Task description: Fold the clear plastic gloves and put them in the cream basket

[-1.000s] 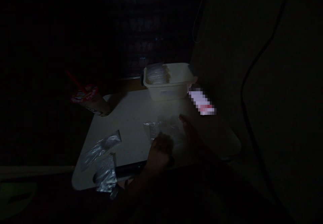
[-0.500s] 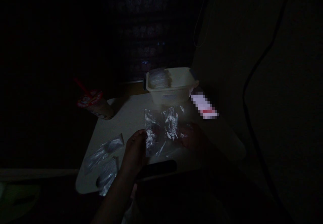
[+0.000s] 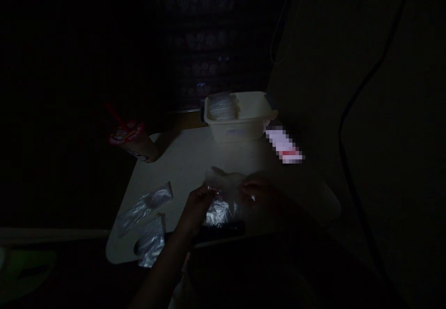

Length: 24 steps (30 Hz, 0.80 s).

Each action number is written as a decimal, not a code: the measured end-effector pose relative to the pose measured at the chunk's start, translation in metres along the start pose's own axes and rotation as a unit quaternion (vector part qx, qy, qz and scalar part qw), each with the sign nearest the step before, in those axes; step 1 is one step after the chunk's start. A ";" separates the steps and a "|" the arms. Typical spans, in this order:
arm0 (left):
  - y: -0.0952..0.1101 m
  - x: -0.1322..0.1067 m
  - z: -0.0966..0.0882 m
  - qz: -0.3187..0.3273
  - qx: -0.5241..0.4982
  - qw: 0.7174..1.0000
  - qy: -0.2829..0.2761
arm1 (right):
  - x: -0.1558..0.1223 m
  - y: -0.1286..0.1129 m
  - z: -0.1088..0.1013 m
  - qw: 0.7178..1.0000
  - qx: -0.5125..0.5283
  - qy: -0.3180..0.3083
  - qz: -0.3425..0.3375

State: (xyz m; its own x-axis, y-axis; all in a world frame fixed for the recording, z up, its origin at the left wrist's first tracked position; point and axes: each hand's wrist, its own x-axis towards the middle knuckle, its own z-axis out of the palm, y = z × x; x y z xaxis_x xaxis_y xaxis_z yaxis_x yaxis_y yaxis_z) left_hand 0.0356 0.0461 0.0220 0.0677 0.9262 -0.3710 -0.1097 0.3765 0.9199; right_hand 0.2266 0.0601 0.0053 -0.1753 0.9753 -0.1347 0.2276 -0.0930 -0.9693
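One pale tabletop (image 3: 181,160) carries everything in view. At its far end sits a cream plastic tub (image 3: 259,130) holding a stack of clear bags (image 3: 223,107), and just right of the tub lies a blurred white-and-red packet (image 3: 284,145). Toward the far left stands a cup with a red straw (image 3: 130,137). Two flattened plastic bags (image 3: 144,210) lie at the near left, beside a dark bar (image 3: 223,231) along the near edge. A crumpled clear plastic bag (image 3: 218,213) rests near the middle of the table, between the hands. The left hand (image 3: 195,211) pinches the bag's upper edge between its fingers. The right hand (image 3: 256,190) is at the bag's right side, too dim to tell whether its fingers are pressed together on the plastic.
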 end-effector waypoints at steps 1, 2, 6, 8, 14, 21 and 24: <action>0.000 0.000 -0.002 0.010 0.018 1.000 0.002 | 0.000 -0.002 -0.001 1.000 -0.012 -0.008 -0.007; 0.001 0.000 -0.003 0.018 0.034 0.999 0.002 | 0.000 -0.004 -0.001 0.999 0.018 -0.035 0.017; 0.002 -0.001 -0.006 0.023 0.048 0.999 -0.007 | 0.002 -0.012 -0.003 0.976 0.156 -0.086 0.127; 0.001 -0.001 -0.007 0.008 0.030 0.999 -0.006 | 0.002 -0.013 -0.001 0.974 0.148 -0.106 0.132; 0.002 -0.002 -0.010 -0.027 -0.037 0.999 0.001 | 0.003 -0.015 0.003 0.976 0.110 -0.109 0.151; 0.017 -0.007 -0.016 -0.065 -0.048 0.996 -0.046 | 0.002 -0.017 0.001 0.956 0.218 -0.108 0.165; 0.019 -0.008 -0.019 -0.060 -0.042 0.997 -0.037 | 0.003 -0.011 0.000 0.953 0.235 -0.112 0.155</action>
State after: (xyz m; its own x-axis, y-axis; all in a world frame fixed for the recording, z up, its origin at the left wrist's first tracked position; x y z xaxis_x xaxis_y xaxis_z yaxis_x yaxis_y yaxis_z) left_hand 0.0137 0.0465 0.0399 0.1578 0.8713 -0.4646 -0.1781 0.4879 0.8545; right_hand 0.2231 0.0639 0.0158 -0.3819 0.8235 -0.4195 -0.1434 -0.5012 -0.8534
